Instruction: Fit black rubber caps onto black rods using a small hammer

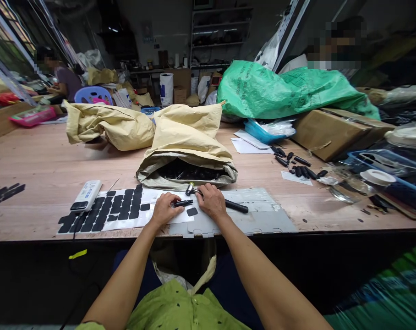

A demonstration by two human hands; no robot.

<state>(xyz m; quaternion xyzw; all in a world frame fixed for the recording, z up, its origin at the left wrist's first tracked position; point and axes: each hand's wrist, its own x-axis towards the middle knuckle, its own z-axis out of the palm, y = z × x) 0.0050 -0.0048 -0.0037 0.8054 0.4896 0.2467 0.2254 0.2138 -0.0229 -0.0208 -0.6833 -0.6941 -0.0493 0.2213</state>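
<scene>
My left hand (165, 208) pinches a small black rod-shaped part (183, 203) just above the work surface. Across the shaft of a hammer lies my right hand (211, 200), fingers curled round it. The metal head sticks out to the left of that hand, and the black handle (236, 206) to its right. Beneath both hands are a white sheet and a grey board (273, 220). One loose black square pad (192, 211) rests between the hands. Rows of similar black pads (127, 204) cover the sheet at left.
An open tan sack (190, 133) with black pieces inside lies ahead, another sack (112, 123) behind it at left. A white device (87, 196) sits on the left. Black parts (299, 170), a carton (335, 130) and a green sack (263, 91) are at right. Two people sit beyond.
</scene>
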